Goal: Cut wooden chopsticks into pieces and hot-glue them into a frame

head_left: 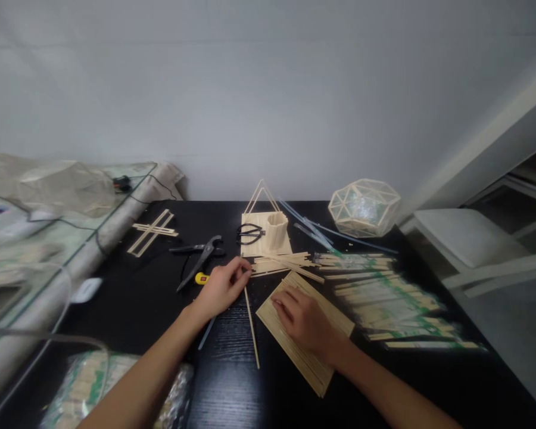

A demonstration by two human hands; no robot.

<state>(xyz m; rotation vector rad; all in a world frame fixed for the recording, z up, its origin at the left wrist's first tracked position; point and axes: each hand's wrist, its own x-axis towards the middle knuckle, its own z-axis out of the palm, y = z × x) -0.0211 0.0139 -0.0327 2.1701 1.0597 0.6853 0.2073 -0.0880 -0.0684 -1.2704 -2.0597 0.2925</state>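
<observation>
My left hand [223,287] is closed, its fingertips bunched together at the left end of a loose pile of bamboo sticks [295,263]. Just below those fingers lies a single bamboo stick [252,328]; whether they grip it is hidden. My right hand [304,322] rests over a flat panel of side-by-side bamboo sticks [315,372], thumb and fingers pinched; anything between them is too small to make out. Behind the pile, a stick-built base [252,247] carries a small stick cup [277,232], black-handled scissors [251,233] and a triangular stick frame [262,189].
Pliers [201,262] and a yellow-handled tool [202,278] lie left of my left hand. Crossed sticks [152,231] lie farther left. Glue sticks [315,232], a geometric stick lantern [365,207] and wrapped sticks [397,304] are at right. A plastic-bagged bundle [83,381] lies front left.
</observation>
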